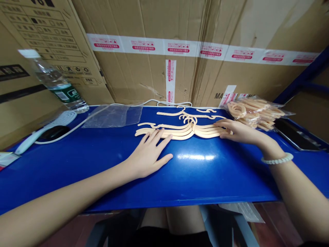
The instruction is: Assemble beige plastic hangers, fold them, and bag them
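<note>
Nearest, left hand (150, 154) is lying flat on the blue tabletop (102, 164), fingers spread, tips touching the left ends of the stacked beige hangers (185, 132). Right hand (238, 132) is resting open over the stack's right ends, clamping nothing. Stack is sitting mid-tabletop, with loose hangers (190, 112) just behind and a packed bag (254, 111) to its right. Judgement: thin moulded plastic, light, fairly stiff, likely sliding easily on the glossy surface, hooks prone to snagging. Best hold: pinching the arm ends together.
</note>
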`<state>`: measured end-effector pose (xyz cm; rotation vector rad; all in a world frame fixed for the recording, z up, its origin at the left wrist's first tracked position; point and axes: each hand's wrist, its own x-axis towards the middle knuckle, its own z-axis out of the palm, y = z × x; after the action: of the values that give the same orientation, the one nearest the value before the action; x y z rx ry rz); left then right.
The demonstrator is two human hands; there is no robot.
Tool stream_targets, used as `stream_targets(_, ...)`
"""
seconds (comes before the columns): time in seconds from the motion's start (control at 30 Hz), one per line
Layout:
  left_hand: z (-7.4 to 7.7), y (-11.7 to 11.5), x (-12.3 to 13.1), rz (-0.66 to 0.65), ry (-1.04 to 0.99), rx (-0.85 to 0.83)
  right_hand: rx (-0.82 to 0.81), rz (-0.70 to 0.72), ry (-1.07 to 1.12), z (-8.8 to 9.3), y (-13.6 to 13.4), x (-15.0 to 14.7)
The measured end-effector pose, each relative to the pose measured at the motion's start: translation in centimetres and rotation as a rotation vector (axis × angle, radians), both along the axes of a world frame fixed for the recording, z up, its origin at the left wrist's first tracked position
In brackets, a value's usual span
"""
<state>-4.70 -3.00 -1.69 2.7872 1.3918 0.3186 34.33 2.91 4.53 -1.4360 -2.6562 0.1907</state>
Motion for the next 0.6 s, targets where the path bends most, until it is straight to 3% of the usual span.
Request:
stream_targets(0.17,0.1,-0.2,0.1,-0.035,-0.049,0.052,0.032,-0.082,-0.003,0.7,-0.3,0.3)
stream_targets(0.3,0.8,-0.4,0.2,-0.216,-0.132,0.092,0.016,-0.179,0.074,2.0,-1.3,-0.4)
stream_targets(0.37,1.1,-0.6,0.2,-0.347,-0.167,0.089,-0.110,-0.150,0.138,2.6,-1.9,-1.2)
stream_targets(0.47,1.2,-0.8,0.2,-0.487,-0.184,0.047,-0.429,-0.014,0.196,2.6,-2.6,-2.3)
stream_targets(0.6,1.0,-0.9,0.3,-0.523,-0.200,-0.023,-0.676,0.066,0.180,2.0,-2.7,-2.9)
